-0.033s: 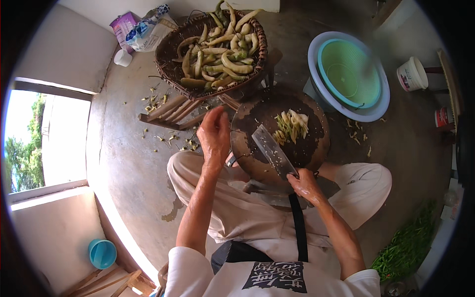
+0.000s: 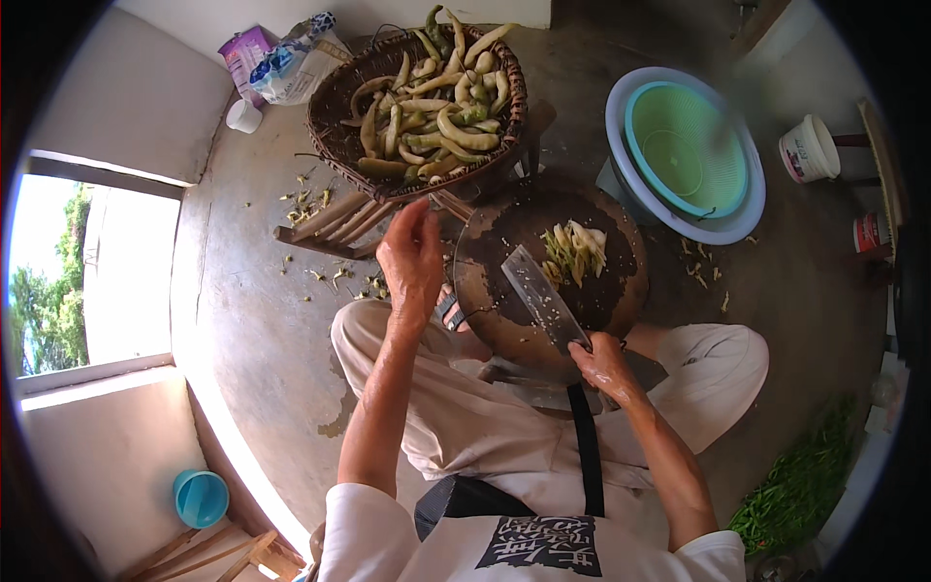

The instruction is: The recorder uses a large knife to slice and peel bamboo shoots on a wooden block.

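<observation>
My right hand (image 2: 606,364) grips the handle of a cleaver (image 2: 543,296), its wet blade dotted with pale seeds. The blade lies across the near left part of a round wooden chopping block (image 2: 480,301). Beyond it on the block sits a small heap of chopped pale-green peppers (image 2: 574,252). My left hand (image 2: 412,262) is raised left of the block, below the basket, with its fingers curled together; whether anything is in them is hidden. A woven basket (image 2: 330,131) full of long pale-green peppers (image 2: 451,126) stands at the far side.
At the far right a green colander (image 2: 684,155) sits inside a pale blue basin (image 2: 621,112). A wooden stool (image 2: 335,223) is by the basket. Pepper stems (image 2: 310,206) litter the floor. A white bucket (image 2: 810,150) and a pile of green peppers (image 2: 790,495) are on the right.
My left hand has shifted slightly left, away from the block. The cleaver has barely moved in my right hand, and the whole view has shifted a little.
</observation>
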